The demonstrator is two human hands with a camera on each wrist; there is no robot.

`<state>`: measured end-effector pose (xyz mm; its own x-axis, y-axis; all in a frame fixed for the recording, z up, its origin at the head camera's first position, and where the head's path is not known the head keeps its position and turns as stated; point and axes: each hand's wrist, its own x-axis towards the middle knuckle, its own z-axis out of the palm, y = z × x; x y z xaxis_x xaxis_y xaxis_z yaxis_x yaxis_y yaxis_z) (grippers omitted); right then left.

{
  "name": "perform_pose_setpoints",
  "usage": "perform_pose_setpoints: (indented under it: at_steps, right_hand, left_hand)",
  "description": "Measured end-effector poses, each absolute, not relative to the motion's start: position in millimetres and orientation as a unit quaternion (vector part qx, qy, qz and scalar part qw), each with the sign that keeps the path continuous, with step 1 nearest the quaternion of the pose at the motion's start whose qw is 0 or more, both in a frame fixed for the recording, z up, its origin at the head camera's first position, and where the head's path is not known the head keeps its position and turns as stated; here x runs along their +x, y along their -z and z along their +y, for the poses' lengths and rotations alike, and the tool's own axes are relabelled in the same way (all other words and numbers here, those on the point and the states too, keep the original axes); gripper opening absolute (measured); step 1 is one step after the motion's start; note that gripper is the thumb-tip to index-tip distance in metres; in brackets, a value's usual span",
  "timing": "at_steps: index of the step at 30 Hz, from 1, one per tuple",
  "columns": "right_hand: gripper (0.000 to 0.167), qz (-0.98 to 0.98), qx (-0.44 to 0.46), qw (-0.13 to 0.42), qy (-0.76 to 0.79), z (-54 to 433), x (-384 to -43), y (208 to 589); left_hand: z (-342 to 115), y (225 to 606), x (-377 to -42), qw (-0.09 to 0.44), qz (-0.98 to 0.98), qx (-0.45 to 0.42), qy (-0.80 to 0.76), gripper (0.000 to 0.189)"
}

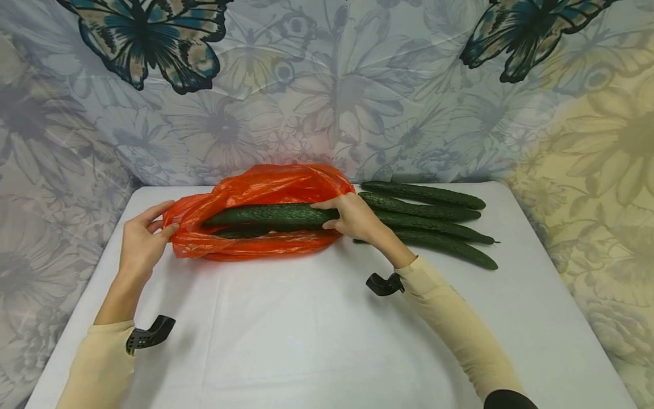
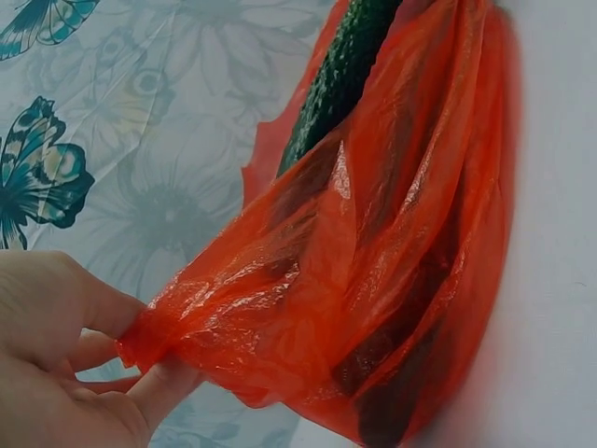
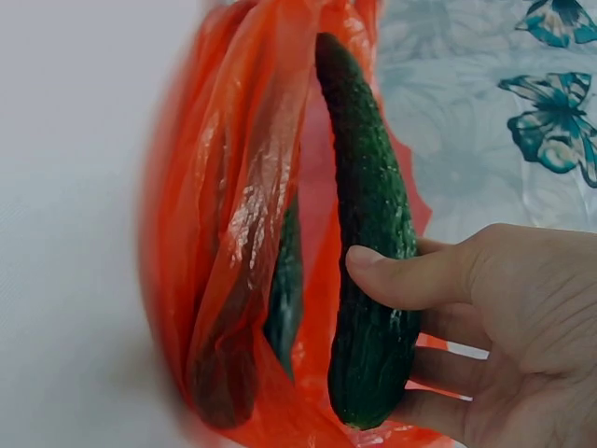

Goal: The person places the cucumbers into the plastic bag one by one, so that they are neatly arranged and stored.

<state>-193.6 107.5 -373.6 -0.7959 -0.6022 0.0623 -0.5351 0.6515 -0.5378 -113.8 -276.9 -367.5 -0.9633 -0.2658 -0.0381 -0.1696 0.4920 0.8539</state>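
A red plastic bag (image 1: 271, 184) lies on its side with its long opening facing up and toward me. My left hand (image 1: 143, 238) pinches the bag's left end between thumb and fingers, as the left wrist view also shows. In my right hand (image 1: 355, 216) is a dark green cucumber (image 3: 373, 196), gripped near its right end, thumb on one side and fingers on the other. That cucumber lies along the bag's opening. Below it, another cucumber (image 3: 285, 289) shows inside the bag, and dark shapes show through the plastic.
Several loose cucumbers (image 1: 434, 210) lie side by side at the back right, just beyond my right hand. The white table (image 1: 317, 329) ends at a patterned cloth (image 1: 327, 102) behind it. A black wrist mount sits on each forearm.
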Motion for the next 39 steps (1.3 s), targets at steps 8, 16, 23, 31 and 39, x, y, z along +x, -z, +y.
perform_pose_setpoints:
  at_steps: [8, 16, 23, 31, 39]
  right_hand:
    - [0.047, 0.913, -0.301, 0.084, 0.263, 92, -204, 376]
    - [0.048, 0.91, -0.305, 0.106, 0.261, 72, -213, 380]
    - [0.048, 0.91, -0.3, 0.122, 0.259, 66, -220, 394]
    - [0.046, 0.915, -0.274, 0.107, 0.275, 63, -227, 404]
    - [0.043, 0.929, -0.274, 0.07, 0.238, 61, -226, 408]
  left_hand:
    - [-278, 366, -114, 0.022, -0.859, 0.115, 0.498, 0.052]
    - [-276, 362, -115, 0.016, -0.858, 0.145, 0.492, 0.053]
    - [-274, 360, -116, 0.03, -0.84, 0.17, 0.513, 0.055]
    - [-274, 354, -116, 0.074, -0.765, 0.189, 0.611, 0.056]
    - [-273, 352, -114, 0.077, -0.741, 0.196, 0.638, 0.057]
